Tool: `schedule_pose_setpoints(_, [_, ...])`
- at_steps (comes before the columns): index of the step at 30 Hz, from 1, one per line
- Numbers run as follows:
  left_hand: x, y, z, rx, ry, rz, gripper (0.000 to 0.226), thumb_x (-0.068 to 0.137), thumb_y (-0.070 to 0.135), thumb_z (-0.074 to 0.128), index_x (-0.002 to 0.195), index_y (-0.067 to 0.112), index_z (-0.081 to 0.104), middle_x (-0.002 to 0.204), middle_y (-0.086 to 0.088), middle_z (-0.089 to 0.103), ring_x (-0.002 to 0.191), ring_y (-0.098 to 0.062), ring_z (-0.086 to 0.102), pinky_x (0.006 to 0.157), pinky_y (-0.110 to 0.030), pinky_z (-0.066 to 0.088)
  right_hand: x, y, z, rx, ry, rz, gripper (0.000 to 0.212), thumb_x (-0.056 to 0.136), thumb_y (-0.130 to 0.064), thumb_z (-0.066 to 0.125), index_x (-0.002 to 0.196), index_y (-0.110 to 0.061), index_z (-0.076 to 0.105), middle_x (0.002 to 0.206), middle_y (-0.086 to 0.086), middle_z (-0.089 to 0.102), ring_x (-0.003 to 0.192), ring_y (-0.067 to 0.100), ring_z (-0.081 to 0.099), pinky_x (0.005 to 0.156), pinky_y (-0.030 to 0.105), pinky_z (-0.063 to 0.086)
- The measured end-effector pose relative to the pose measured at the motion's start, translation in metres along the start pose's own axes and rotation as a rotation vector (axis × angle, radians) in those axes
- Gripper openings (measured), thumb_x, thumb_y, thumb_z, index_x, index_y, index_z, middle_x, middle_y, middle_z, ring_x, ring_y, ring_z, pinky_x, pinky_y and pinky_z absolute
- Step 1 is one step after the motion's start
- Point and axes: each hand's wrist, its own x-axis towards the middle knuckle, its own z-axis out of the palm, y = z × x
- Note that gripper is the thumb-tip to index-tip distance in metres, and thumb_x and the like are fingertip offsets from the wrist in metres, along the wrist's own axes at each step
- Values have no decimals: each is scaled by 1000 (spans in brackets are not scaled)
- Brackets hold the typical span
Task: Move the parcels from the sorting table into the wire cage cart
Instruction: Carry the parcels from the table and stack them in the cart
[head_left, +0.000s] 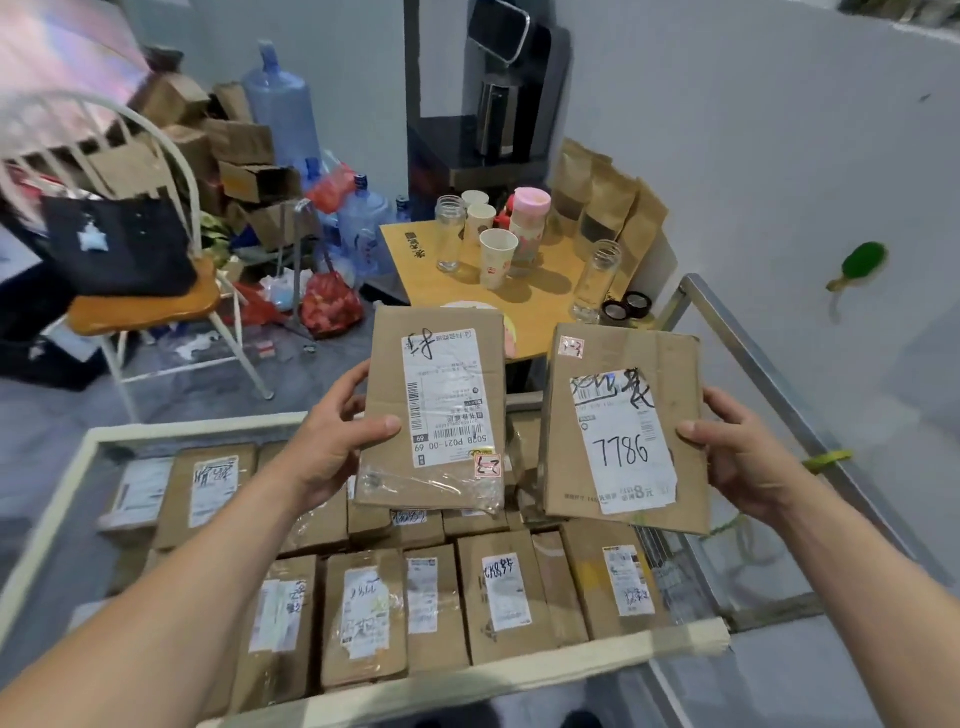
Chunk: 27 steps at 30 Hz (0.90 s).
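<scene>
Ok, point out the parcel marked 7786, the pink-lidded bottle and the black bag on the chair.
parcel marked 7786 (623, 431), head view, on its white label.
pink-lidded bottle (531, 221), head view, on its body.
black bag (119, 244), head view, on its front.

Two labelled cardboard parcels held above packed cart.

Left hand's fingers hidden behind parcel, label print illegibly small, forearms cut off.
</scene>
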Motion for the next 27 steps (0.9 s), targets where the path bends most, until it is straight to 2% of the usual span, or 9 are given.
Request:
schedule_pose_setpoints(3, [-6,-7,-7,0,86,-4,99,46,20,87,138,32,53,128,-18,65,111,-37,67,81,-44,61,24,8,7,6,-74,15,104,48,-22,84,146,-20,48,117,15,74,94,36,72,86,52,54])
schedule_pose_setpoints(5, [-10,-12,-9,2,136,-7,96,45,21,88,134,34,55,125,-17,66,108,-36,68,82,-44,60,39,13,10,14,-128,32,107,43,-25,88,144,-20,51,120,17,72,101,41,69,96,62,48])
schedule_pose_setpoints(7, [-15,-17,-10,-3,185,-5,96,46,20,89,135,33,55,127,-18,65,111,-38,67,85,-47,58,54,17,10,29,-175,40,115,34,-30,96,141,-21,54,121,20,70,104,44,66,98,64,46])
schedule_pose_setpoints(9, [-19,-21,-10,1,232,2,100,46,20,90,139,31,53,131,-18,63,114,-39,65,87,-49,56,69,19,10,31,-216,45,109,38,-29,96,139,-21,56,123,22,69,102,42,68,91,58,53])
schedule_pose_setpoints(12, [-25,-28,-2,13,294,5,106,43,21,94,141,29,52,133,-12,63,115,-38,65,85,-49,57,89,23,6,65,-280,64,86,57,-15,80,139,-22,57,124,20,69,99,39,69,79,50,59])
schedule_pose_setpoints(16, [-30,-46,17,-1,386,5,108,44,19,91,143,29,50,133,-11,63,113,-34,67,83,-46,59,113,35,-4,86,-329,102,81,57,-13,77,135,-22,59,119,18,72,98,37,68,89,50,49])
schedule_pose_setpoints(20, [-34,-79,27,-35,446,-62,120,31,25,100,142,29,52,127,-13,65,108,-33,69,79,-44,59,132,56,-15,58,-378,162,85,57,-15,80,138,-21,57,124,17,70,98,35,72,77,47,59])
schedule_pose_setpoints(22, [-34,-95,30,-36,463,-93,122,27,27,101,140,27,54,124,-12,67,103,-30,70,75,-41,59,138,69,-20,50,-377,195,83,61,-9,78,140,-19,55,121,17,71,92,32,74,69,45,62])
schedule_pose_setpoints(27, [-21,-136,27,-67,444,-196,107,41,17,89,141,27,53,130,-13,64,109,-33,69,81,-46,58,139,103,-29,49,-351,258,73,67,-1,72,138,-15,57,122,21,70,89,31,74,68,44,61])
